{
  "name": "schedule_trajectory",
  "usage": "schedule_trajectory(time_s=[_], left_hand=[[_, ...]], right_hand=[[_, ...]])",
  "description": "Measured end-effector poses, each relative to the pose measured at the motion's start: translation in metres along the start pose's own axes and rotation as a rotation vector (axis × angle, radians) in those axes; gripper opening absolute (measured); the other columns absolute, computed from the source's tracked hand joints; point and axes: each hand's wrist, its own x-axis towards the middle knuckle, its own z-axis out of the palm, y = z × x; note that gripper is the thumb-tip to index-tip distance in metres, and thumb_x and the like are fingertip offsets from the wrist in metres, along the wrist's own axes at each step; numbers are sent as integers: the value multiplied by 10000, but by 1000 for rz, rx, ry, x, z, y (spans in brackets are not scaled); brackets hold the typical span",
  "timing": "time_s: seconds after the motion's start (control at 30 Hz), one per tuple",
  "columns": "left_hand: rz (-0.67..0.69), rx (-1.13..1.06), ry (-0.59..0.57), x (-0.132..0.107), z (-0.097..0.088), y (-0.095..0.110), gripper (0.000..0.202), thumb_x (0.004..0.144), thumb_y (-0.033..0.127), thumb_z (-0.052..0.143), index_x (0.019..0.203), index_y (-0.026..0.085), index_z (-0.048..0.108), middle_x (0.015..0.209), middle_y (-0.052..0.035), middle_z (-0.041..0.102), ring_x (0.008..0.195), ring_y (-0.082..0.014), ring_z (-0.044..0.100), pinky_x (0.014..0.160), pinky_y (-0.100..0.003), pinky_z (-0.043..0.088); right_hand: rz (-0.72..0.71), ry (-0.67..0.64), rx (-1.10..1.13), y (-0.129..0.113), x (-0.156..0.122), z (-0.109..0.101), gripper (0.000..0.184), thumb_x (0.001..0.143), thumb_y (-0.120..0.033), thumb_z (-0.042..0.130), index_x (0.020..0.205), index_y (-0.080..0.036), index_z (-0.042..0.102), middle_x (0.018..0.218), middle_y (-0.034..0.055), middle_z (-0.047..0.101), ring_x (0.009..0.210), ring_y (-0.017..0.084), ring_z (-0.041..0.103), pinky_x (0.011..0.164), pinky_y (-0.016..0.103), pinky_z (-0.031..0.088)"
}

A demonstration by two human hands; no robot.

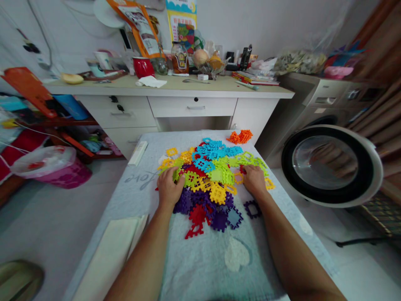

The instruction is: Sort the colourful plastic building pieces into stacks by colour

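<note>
A heap of colourful plastic interlocking tiles lies on the cloth-covered table (200,259). Blue tiles (213,148) top the far side, lime green tiles (221,171) and yellow tiles (217,193) fill the middle, and purple tiles (184,200) with red tiles (197,214) lie nearest me. At the heap's left edge, my left hand (170,184) rests against green tiles, thumb apart from the fingers. My right hand (254,179) is at the right edge with its fingers curled down beside a small red piece; its fingertips are partly hidden.
Orange tiles (239,136) sit apart at the far right corner. A white box-like strip (138,153) lies at the far left, and a folded pale board (109,246) at the near left. Beyond stands a cluttered desk (175,88); to the right, a washer's open door (332,165).
</note>
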Motion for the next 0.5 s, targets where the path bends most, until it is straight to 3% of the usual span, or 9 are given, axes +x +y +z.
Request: schedule_trajectory(time_s=[0.27, 0.4, 0.5], left_hand=[[-2, 12, -19, 2, 0, -1, 348, 840, 414, 556, 1109, 211, 641, 1151, -104, 687, 1132, -300, 601, 1040, -469, 428], [-2, 10, -16, 2, 1, -2, 344, 833, 409, 563, 1109, 220, 643, 1151, -98, 689, 1126, -297, 601, 1038, -468, 430], [3, 12, -23, 2, 0, -2, 351, 838, 421, 557, 1113, 220, 641, 1161, -99, 687, 1135, -298, 597, 1043, -469, 427]], right_hand=[[-224, -6, 338, -14, -1, 0, 490, 792, -30, 424, 1176, -137, 709, 1203, 100, 713, 1105, 199, 604, 1005, 275, 406], [-50, 151, 309, 3, 3, -4, 410, 802, -62, 411, 1040, -133, 738, 1096, 125, 717, 1079, 233, 602, 991, 321, 426], [107, 140, 254, 22, 7, -3, 360, 803, -81, 426, 963, -153, 741, 1038, 118, 717, 1020, 234, 616, 933, 315, 442]])
